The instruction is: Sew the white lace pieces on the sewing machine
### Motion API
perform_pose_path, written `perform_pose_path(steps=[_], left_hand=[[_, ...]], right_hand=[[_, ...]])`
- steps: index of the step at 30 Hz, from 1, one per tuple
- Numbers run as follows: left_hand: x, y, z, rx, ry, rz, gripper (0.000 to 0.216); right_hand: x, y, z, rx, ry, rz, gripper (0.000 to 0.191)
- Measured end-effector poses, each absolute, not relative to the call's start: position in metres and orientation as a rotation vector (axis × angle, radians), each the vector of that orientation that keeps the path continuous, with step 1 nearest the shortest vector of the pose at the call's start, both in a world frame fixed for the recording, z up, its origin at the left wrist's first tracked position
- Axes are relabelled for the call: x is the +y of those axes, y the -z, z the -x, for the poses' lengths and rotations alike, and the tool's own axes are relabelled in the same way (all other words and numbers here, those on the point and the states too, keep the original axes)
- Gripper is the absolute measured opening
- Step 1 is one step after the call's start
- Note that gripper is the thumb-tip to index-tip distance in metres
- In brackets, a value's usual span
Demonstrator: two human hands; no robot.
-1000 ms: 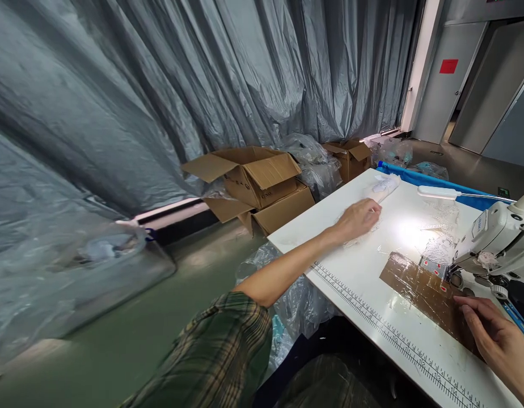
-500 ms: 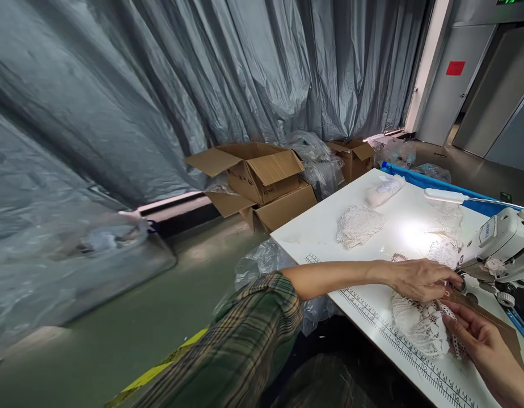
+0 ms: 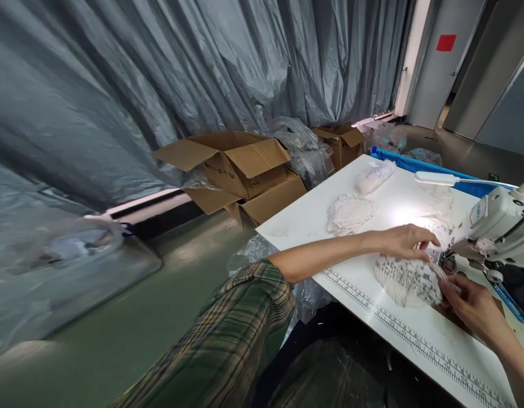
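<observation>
A piece of white openwork lace [image 3: 409, 281] lies spread on the white sewing table [image 3: 304, 221], close to the foot of the sewing machine [image 3: 485, 221]. My left hand [image 3: 404, 241] reaches in from the left over the lace's far edge, its fingers curled down and closed on it beside the needle area. At the lace's right edge, my right hand [image 3: 470, 297] pinches the fabric between thumb and fingers. The exact grip of the left fingertips is partly hidden.
Behind my left hand lie another lace piece [image 3: 351, 214] and a pale wrapped roll [image 3: 375, 177]. A white lamp [image 3: 436, 178] stretches above the table. Open cardboard boxes [image 3: 262, 184] and plastic bags [image 3: 302, 147] stand on the floor by the grey curtain [image 3: 202, 73].
Both hands have shifted the lace up toward the machine's foot, and it now lies flatter and more spread. My left hand is raised and more arched. The camera view has turned slightly.
</observation>
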State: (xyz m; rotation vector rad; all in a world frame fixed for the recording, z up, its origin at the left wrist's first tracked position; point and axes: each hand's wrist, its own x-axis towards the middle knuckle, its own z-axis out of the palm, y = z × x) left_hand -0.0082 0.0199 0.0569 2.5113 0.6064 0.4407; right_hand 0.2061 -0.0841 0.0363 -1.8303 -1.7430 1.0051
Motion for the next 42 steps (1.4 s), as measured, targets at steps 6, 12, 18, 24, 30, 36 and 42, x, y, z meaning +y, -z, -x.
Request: perform_pose_path(steps=[6,12,18,24,30,36,42], left_hand=[[0.035,-0.048,-0.004,0.687,-0.564,-3.174,0.022],[0.015,-0.028,0.002,0.445,-0.51,-3.18,0.024],[0.002,-0.012,0.002,0.287,-0.517,-3.159,0.044],[-0.002,-0.016,0.002,0.419,-0.548,-3.099,0.035],[-0.002,-0.016,0.002,0.442,-0.731,-3.058,0.03],[-0.011,-0.011,-0.004,0.383,-0.921,-2.923,0.028],[-0.008,-0.009,-0.002,0.359,-0.699,-2.922,0.02]], right_hand=[[-0.072,-0.047,-0.202,-1.742,-0.757,1.96,0.026],[-0.076,-0.045,-0.202,-1.645,-0.84,1.967,0.031],[-0.082,-0.039,-0.197,-1.413,-0.927,1.882,0.032],[-0.093,-0.027,-0.192,-1.252,-0.84,1.717,0.051],[-0.098,-0.032,-0.188,-1.392,-0.754,1.72,0.04],[-0.1,-0.026,-0.177,-1.652,-0.543,1.536,0.021],[-0.095,-0.037,-0.193,-1.892,-0.704,1.522,0.025]])
